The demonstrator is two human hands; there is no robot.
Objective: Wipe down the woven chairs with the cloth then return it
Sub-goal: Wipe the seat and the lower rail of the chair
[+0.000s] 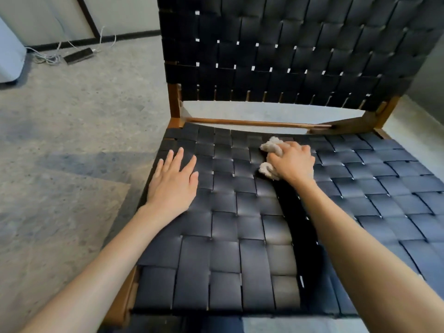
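A chair with a black woven seat [240,224] and a black woven backrest [288,56] on a brown wooden frame fills the view. My right hand [292,162] grips a bunched beige cloth [268,146] and holds it against the rear middle of the seat. The cloth shows above and left of my knuckles. My left hand [174,181] rests flat on the seat's left side, fingers straight and spread, holding nothing.
Grey speckled floor [72,140] stretches to the left of the chair. A black power strip [79,55] with white cables lies by the far wall. A white object [9,56] stands at the left edge. A wooden crossbar [252,123] runs behind the seat.
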